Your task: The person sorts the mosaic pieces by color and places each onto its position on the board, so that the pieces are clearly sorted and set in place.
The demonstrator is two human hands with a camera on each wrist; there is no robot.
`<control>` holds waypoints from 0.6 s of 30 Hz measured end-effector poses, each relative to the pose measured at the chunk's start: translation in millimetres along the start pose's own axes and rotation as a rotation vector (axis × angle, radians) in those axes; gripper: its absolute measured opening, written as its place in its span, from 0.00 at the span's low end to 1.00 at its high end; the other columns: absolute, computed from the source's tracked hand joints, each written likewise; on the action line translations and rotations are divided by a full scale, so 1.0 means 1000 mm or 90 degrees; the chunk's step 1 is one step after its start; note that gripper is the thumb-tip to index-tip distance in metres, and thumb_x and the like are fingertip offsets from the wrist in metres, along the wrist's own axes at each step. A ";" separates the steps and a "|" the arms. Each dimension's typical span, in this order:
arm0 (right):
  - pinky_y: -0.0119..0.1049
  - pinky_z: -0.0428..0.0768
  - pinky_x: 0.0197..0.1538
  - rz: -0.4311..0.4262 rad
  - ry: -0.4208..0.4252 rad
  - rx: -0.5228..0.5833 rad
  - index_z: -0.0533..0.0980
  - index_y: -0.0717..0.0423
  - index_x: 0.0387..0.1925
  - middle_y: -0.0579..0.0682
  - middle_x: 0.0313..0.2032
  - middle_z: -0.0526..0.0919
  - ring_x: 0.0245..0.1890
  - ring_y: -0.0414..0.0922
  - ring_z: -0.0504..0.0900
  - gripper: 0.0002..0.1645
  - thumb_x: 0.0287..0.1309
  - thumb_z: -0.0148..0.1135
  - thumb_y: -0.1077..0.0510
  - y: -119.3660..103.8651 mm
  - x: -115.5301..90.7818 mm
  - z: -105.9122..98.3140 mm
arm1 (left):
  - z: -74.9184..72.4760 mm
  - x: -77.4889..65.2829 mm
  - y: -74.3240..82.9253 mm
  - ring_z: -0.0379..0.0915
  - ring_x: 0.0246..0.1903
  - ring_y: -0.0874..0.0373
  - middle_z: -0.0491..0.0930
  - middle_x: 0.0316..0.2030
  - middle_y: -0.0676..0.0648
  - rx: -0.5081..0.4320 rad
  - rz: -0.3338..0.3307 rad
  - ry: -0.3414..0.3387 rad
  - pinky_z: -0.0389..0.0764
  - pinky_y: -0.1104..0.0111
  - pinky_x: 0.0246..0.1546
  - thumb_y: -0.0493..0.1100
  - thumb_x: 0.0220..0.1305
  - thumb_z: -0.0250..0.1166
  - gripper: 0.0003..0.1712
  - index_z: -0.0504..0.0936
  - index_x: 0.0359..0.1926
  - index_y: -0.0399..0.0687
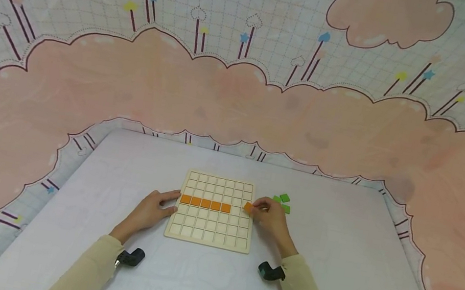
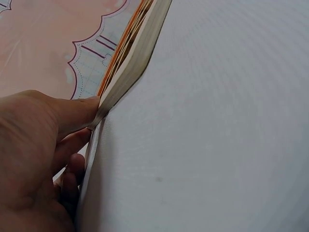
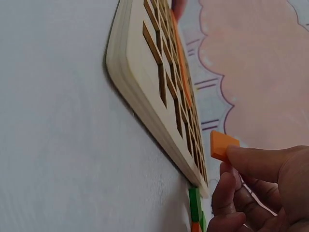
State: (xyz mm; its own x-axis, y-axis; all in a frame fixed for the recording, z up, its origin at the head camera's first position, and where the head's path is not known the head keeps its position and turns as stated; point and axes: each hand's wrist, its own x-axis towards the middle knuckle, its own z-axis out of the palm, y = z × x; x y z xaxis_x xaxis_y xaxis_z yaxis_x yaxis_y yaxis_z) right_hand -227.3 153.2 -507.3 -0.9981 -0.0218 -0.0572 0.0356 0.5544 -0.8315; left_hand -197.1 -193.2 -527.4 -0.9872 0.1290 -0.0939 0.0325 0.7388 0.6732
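Observation:
A pale wooden board with a grid of square recesses lies on the table. Several orange square tiles fill part of one row, from its left end. My left hand touches the board's left edge with thumb and index finger spread apart; its thumb rests against the edge in the left wrist view. Over the board's right side, my right hand pinches another orange tile between thumb and fingers. That tile is tilted and held above the grid, near the right end of the same row.
Green tiles lie just right of the board, partly behind my right hand. In the right wrist view, a green tile sits near the board's corner with a bit of orange below it. A white cover spreads over the table.

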 end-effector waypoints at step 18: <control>0.34 0.73 0.38 -0.009 -0.028 -0.022 0.83 0.52 0.36 0.49 0.36 0.85 0.34 0.44 0.76 0.06 0.55 0.70 0.61 -0.011 0.000 0.017 | 0.000 -0.001 0.002 0.68 0.44 0.54 0.76 0.63 0.45 0.010 0.006 0.009 0.71 0.60 0.46 0.48 0.65 0.66 0.31 0.72 0.68 0.54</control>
State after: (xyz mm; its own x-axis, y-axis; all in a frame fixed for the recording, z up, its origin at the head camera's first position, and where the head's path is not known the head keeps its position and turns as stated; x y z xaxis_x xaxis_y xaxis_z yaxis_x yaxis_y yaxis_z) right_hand -227.2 132.5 -507.5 -0.9953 -0.0663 -0.0704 0.0187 0.5823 -0.8128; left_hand -195.6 -192.1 -526.4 -0.9889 0.1268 -0.0772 0.0443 0.7482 0.6620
